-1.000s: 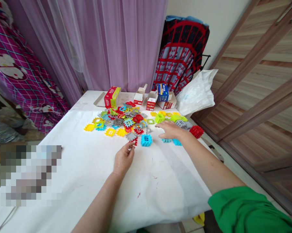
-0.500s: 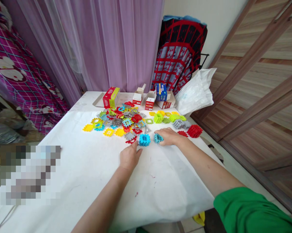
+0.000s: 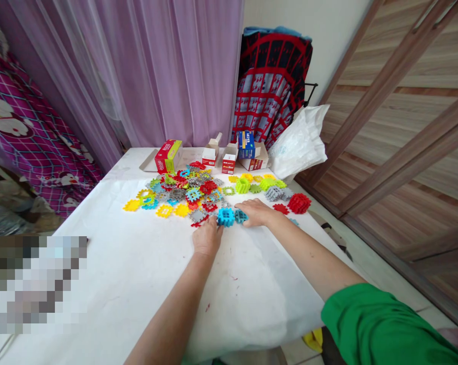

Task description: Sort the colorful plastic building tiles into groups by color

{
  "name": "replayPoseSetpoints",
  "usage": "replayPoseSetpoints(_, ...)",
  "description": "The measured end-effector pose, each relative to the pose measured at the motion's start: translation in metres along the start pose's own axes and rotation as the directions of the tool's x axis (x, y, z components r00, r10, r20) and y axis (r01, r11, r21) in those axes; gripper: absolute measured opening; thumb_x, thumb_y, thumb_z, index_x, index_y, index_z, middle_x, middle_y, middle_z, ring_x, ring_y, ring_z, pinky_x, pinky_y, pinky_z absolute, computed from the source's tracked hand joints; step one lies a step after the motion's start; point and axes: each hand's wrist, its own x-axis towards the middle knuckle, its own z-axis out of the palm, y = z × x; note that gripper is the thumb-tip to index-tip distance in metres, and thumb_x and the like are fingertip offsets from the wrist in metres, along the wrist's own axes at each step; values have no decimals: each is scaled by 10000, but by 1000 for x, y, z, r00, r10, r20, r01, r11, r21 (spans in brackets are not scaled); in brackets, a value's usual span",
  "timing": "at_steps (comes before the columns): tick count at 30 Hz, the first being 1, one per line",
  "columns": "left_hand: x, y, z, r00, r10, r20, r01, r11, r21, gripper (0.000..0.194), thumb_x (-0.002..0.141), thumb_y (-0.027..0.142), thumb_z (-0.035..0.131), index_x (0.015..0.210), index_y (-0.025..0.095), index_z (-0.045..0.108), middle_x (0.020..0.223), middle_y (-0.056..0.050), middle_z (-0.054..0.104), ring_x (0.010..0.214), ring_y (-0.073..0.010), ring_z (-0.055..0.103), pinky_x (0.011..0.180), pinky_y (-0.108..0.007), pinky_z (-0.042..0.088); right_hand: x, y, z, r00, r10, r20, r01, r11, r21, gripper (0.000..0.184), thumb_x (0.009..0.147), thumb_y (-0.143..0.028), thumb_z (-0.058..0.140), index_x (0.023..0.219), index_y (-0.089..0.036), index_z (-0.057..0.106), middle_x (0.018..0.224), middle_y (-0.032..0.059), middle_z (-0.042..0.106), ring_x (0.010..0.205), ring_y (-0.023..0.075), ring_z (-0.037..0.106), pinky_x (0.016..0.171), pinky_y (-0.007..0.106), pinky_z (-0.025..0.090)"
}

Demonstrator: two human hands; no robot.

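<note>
A bright blue toothed building-block cube (image 3: 225,217) sits on the white table near the middle. My left hand (image 3: 207,237) is closed on its left side, with the fingers at the edge and the thumb near the front. Pressed up to the cube's right side is a darker teal block piece (image 3: 241,217), gripped in my right hand (image 3: 254,212), whose palm partly hides it. Just beyond my left fingertips lies a mixed heap of toothed square pieces (image 3: 192,190) in grey, red, blue, yellow and green.
Sorted pieces stand to the right: a red block stack (image 3: 300,203), a grey stack (image 3: 274,193) and a lime block (image 3: 243,186). Small cardboard boxes (image 3: 229,159) and a white bag (image 3: 299,144) line the table's back. A blurred-out patch (image 3: 42,284) covers something at left.
My right hand has picked up the teal piece from the right and brought it leftward against the blue cube. My left hand has moved from a red piece to the cube's left side.
</note>
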Motion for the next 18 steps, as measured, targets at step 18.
replayPoseSetpoints(18,-14,-13,-1,992,104,-75,-119,968,-222,290,877,209,513,1163,224,562,1135,-50,702,957,-189,666,852,-301,488,-69,73,19,991,137,9,-137,990,-18,658,683,-324,630,1327,-236,527,1251,116,612,1137,312,539,912,402,403)
